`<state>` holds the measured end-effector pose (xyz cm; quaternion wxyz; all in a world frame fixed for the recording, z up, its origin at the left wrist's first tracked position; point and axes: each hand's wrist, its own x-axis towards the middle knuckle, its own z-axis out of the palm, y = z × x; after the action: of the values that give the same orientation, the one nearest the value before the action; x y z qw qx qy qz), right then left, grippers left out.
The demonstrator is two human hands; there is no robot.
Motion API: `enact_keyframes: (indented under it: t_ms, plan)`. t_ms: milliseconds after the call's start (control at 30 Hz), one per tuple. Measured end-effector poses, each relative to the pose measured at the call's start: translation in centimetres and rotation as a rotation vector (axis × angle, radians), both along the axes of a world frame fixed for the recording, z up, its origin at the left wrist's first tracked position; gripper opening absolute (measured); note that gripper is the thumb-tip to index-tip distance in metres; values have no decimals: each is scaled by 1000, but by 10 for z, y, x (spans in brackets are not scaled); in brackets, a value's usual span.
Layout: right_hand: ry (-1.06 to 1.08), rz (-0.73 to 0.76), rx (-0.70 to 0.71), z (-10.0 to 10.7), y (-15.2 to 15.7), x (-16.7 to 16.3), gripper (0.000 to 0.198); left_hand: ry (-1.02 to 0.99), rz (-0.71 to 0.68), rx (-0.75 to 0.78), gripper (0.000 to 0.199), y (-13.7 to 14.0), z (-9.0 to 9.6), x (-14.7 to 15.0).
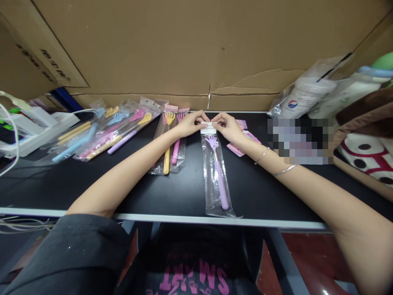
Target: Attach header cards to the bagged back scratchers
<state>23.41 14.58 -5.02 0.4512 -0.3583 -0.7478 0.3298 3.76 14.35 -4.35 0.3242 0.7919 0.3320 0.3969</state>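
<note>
A purple hand-shaped back scratcher sealed in a clear plastic bag (218, 176) lies lengthwise on the black table (55, 184), reaching from the far middle to the near edge. My left hand (190, 122) and my right hand (226, 124) both pinch the bag's white top flap (208, 127) at its far end, fingertips almost meeting. Just left of it lie bagged yellow and pink scratchers (170, 141).
Several more bagged scratchers in blue, yellow, pink and purple (101, 133) fan out at the back left. Pink header cards (242, 137) sit under my right wrist. A white power strip with cables (33, 127) is far left; cardboard (184, 53) walls the back; bags and a plush item crowd the right.
</note>
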Motion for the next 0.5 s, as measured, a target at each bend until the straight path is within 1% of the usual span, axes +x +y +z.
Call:
enact_keyframes:
  t_ms: [267,500]
  plan:
    - [16,8,-13,0,1,0,13,-18,1,-7,24,1,-1,1]
    - [25,10,-27,2,-2,-1,11,-16,8,-15,28,2,-1,0]
